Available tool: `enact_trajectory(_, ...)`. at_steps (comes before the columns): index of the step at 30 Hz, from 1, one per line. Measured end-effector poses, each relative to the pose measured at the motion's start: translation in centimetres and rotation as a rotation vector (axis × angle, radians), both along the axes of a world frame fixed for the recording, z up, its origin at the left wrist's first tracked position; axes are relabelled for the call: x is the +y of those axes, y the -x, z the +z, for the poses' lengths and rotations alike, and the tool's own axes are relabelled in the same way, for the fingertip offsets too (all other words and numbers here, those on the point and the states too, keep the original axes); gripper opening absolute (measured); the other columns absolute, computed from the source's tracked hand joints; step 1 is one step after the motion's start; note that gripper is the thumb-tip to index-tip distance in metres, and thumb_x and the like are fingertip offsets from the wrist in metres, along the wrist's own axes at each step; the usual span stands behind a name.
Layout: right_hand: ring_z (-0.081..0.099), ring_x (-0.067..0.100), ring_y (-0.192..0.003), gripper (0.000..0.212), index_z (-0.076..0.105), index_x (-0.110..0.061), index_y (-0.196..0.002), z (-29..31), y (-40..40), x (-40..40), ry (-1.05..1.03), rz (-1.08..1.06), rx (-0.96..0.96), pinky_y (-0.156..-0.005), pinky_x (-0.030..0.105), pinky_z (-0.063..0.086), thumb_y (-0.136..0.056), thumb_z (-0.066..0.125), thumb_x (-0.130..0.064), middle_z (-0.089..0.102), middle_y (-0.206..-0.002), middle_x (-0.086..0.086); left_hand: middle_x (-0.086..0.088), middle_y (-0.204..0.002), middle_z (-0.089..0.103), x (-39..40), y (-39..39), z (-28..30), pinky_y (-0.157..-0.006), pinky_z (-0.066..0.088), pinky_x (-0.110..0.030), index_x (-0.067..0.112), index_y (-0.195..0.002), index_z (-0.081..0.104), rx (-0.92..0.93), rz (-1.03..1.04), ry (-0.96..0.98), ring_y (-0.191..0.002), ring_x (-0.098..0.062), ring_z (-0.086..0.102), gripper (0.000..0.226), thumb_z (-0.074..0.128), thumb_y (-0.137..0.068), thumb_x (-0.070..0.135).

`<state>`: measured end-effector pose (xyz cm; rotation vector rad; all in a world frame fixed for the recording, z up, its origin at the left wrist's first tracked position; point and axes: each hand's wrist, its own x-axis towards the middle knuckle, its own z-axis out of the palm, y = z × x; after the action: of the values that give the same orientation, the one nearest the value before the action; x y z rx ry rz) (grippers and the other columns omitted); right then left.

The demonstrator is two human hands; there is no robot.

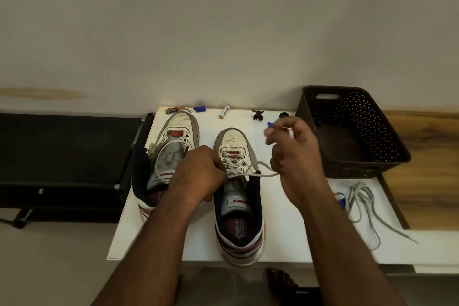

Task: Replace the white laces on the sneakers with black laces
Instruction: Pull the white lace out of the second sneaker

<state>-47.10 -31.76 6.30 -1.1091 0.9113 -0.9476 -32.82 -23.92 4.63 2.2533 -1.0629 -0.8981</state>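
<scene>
I'm on the right sneaker (238, 196), centre frame, its white lace (258, 174) half out. My left hand (198, 174) is curled against the eyelets to steady the shoe; I can't tell if its grip pinches anything. My right hand (293, 156) pinches the lace, drawing it toward the right of the frame to pull it free. Two sneakers; the left sneaker (171, 154) holds one loose loop. One removed lace (362, 204) lies lower right on the surface (198, 236). One dark basket (352, 129) sits upper right.
</scene>
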Motion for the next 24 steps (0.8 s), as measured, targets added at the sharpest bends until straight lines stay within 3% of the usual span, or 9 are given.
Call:
enact_trajectory(2, 0.051, 0.000, -0.058, 0.019, 0.066, -0.025, -0.099, -0.7, -0.2, 0.3, 0.382, 0.206, 0.503, -0.054, 0.018, 0.041, -0.082, 0.071, -0.019, 0.062, -0.084, -0.007, -0.005, -0.073, 0.070, 0.0, -0.1, 0.1, -0.051, 0.060, -0.036, 0.017, -0.074, 0.071, 0.002, -0.005, 0.000, -0.058, -0.023, 0.071, 0.014, 0.066, -0.084, 0.008)
enact_trajectory(4, 0.055, 0.002, -0.091, 0.027, 0.069, -0.030, -0.107, -1.8, -0.5, 0.5, 0.586, 0.380, 0.881, -0.075, 0.021, 0.043, -0.080, 0.073, -0.034, 0.060, -0.102, -0.011, -0.006, -0.073, 0.070, 0.0, -0.1, 0.1, -0.052, 0.060, -0.036, 0.017, -0.074, 0.070, -0.009, -0.013, -0.001, -0.057, -0.023, 0.070, 0.016, 0.063, -0.085, 0.007)
enact_trajectory(8, 0.047, 0.015, -0.114, 0.014, 0.074, -0.027, -0.098, -2.1, -0.5, 0.4, 0.692, 0.491, 1.131, -0.088, 0.027, 0.039, -0.085, 0.067, -0.032, 0.055, -0.120, -0.008, -0.005, -0.070, 0.070, 0.1, 0.0, 0.2, -0.052, 0.060, -0.036, 0.020, -0.067, 0.067, -0.012, -0.009, 0.006, -0.057, -0.024, 0.070, 0.023, 0.064, -0.084, 0.005)
enact_trajectory(12, 0.037, 0.014, -0.127, 0.005, 0.068, -0.037, -0.083, -1.8, 0.2, -0.5, 0.603, 0.241, 1.044, -0.101, 0.041, 0.026, -0.085, 0.068, -0.033, 0.049, -0.133, -0.018, -0.006, -0.071, 0.071, 0.2, -0.1, 0.2, -0.050, 0.059, -0.036, 0.022, -0.065, 0.067, -0.025, -0.018, 0.006, -0.060, -0.025, 0.071, 0.025, 0.065, -0.082, 0.005)
enact_trajectory(15, 0.048, 0.013, -0.119, 0.022, 0.059, -0.037, -0.070, -1.8, 0.8, -1.2, 0.448, -0.098, 0.759, -0.103, 0.051, 0.037, -0.084, 0.070, -0.025, 0.054, -0.118, -0.015, -0.005, -0.077, 0.070, 0.2, -0.1, 0.1, -0.048, 0.059, -0.033, 0.023, -0.070, 0.067, -0.028, -0.023, -0.002, -0.063, -0.023, 0.071, 0.020, 0.067, -0.083, 0.008)
enact_trajectory(17, 0.052, 0.013, -0.113, 0.012, 0.063, -0.030, -0.078, -1.7, 1.2, -1.5, 0.384, -0.229, 0.712, -0.101, 0.050, 0.041, -0.087, 0.068, -0.024, 0.058, -0.113, -0.009, -0.002, -0.091, 0.068, 0.2, -0.1, 0.1, -0.045, 0.055, -0.027, 0.025, -0.088, 0.069, -0.019, -0.005, 0.015, -0.069, -0.021, 0.070, 0.016, 0.068, -0.082, 0.010)
enact_trajectory(19, 0.053, 0.016, -0.113, 0.003, 0.066, -0.025, -0.090, -2.0, 1.4, -1.8, 0.333, -0.225, 0.752, -0.101, 0.049, 0.042, -0.087, 0.068, -0.026, 0.059, -0.116, -0.004, -0.001, -0.101, 0.066, 0.2, 0.1, -0.2, -0.051, 0.052, -0.024, 0.029, -0.102, 0.068, -0.044, -0.011, 0.032, -0.079, -0.020, 0.067, 0.026, 0.068, -0.081, 0.013)
enact_trajectory(22, 0.046, 0.020, -0.124, 0.035, 0.061, -0.025, -0.120, -2.7, 1.2, -1.4, 0.357, -0.096, 0.889, -0.106, 0.047, 0.037, -0.086, 0.069, -0.032, 0.052, -0.132, 0.000, 0.000, -0.105, 0.066, -0.1, 0.8, -0.5, -0.075, 0.049, -0.028, 0.025, -0.099, 0.066, -0.142, -0.050, -0.004, -0.092, -0.021, 0.063, 0.017, 0.062, -0.084, 0.020)
enact_trajectory(24, 0.051, 0.016, -0.116, 0.033, 0.063, -0.023, -0.118, -2.9, 0.6, -0.8, 0.467, -0.035, 0.863, -0.099, 0.035, 0.041, -0.086, 0.068, -0.029, 0.057, -0.124, -0.001, -0.003, -0.105, 0.064, -0.3, 1.3, -1.0, -0.078, 0.045, -0.030, 0.018, -0.101, 0.059, -0.165, -0.061, -0.031, -0.098, -0.024, 0.059, 0.016, 0.058, -0.086, 0.023)
